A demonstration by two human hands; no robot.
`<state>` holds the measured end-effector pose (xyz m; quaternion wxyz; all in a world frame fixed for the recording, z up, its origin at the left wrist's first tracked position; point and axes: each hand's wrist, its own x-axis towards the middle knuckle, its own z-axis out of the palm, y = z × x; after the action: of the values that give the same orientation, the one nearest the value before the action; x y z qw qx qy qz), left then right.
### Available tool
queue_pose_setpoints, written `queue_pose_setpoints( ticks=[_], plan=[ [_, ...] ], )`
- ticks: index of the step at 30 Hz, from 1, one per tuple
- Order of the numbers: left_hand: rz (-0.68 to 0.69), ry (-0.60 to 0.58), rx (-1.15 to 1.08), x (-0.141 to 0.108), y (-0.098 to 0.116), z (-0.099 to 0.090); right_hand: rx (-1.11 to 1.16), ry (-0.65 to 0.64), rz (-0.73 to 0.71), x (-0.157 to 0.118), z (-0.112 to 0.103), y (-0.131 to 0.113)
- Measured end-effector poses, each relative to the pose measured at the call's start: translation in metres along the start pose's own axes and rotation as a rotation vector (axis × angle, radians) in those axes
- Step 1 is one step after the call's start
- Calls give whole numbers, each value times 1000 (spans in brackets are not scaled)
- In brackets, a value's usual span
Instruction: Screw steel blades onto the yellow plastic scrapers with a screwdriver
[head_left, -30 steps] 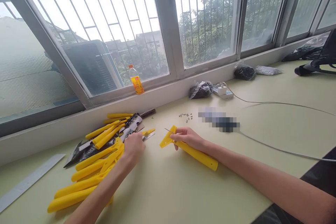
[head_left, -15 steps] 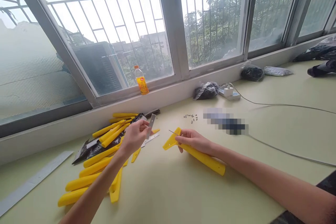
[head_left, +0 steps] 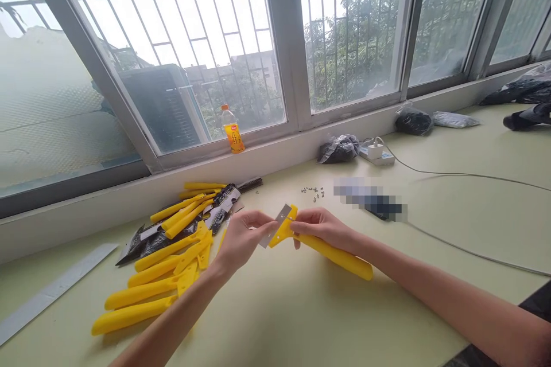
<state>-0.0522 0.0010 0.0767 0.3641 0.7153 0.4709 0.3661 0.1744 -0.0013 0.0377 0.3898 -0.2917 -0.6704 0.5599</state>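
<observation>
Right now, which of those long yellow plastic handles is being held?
The yellow plastic handle in the right hand, its flared head partly behind the flat grey metal blade; the other yellow handles lie farther left.

Slanted metal blade (head_left: 279, 222), at yellow T-shaped handle (head_left: 334, 253)

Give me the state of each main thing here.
Left hand: pinching
Metal blade: pinched, held up
Right hand: gripping
Yellow handle: gripped, tilted
Bottle: upright, capped
Small metal pieces: scattered loose
Grey strip: lying flat
Other yellow handles: lying together
Pixelated item: cannot tell
</observation>
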Motion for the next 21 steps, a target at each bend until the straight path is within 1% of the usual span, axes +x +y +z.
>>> queue_pose_setpoints(
  ticks=[5, 11, 14, 16, 18, 21],
  plan=[
    [-13, -5, -26, -3, -9, 9, -40, -28, -18, -2, 0, 0],
    [35, -7, -21, -4, -16, 12, -51, -31, -28, -3, 1, 3],
    [70, -64, 19, -5, -13, 12, -61, -32, -44, -4, 1, 3],
    [122, -118, 83, -7, -8, 12, -54, -39, -68, -6, 1, 0],
    [222, -141, 191, -10, 0, 11, -36, -48, -100, -8, 1, -5],
    [427, -69, 373, -17, 9, 9, -87, -8, -171, -11, 1, -13]
  ],
)
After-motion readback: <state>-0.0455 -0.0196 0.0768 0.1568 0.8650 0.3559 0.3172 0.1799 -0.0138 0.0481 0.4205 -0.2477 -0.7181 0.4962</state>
